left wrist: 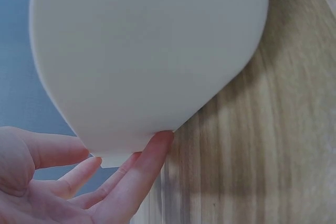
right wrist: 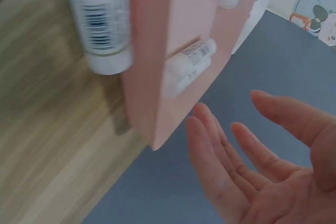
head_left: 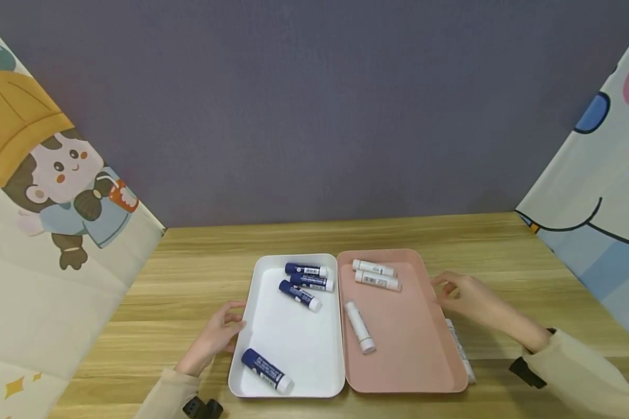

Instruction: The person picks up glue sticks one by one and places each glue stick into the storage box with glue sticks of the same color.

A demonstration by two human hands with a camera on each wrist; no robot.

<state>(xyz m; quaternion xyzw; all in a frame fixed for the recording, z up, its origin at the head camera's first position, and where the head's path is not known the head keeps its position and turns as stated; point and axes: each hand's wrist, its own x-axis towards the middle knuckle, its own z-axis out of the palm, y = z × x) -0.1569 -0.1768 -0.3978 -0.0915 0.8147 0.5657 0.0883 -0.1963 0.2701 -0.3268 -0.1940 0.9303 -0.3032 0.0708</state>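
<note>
My left hand (head_left: 221, 331) rests at the left side of a white tray (head_left: 288, 343), its fingertips touching the outer wall, also seen in the left wrist view. Several navy glue sticks (head_left: 267, 371) with white caps lie in that tray. A pink tray (head_left: 406, 343) stands against it on the right, holding three white glue sticks (head_left: 360, 327). My right hand (head_left: 466, 295) hovers by the pink tray's right rim, fingers loosely spread and holding nothing; whether a fingertip touches the rim I cannot tell. Another white glue stick (right wrist: 102, 22) lies on the table beside that tray's right wall.
Under the trays is a wood-grain table (head_left: 199, 256). A grey-blue panel (head_left: 314, 116) rises behind it. Cartoon-printed cloths hang on the left (head_left: 21, 291) and the right (head_left: 597, 174).
</note>
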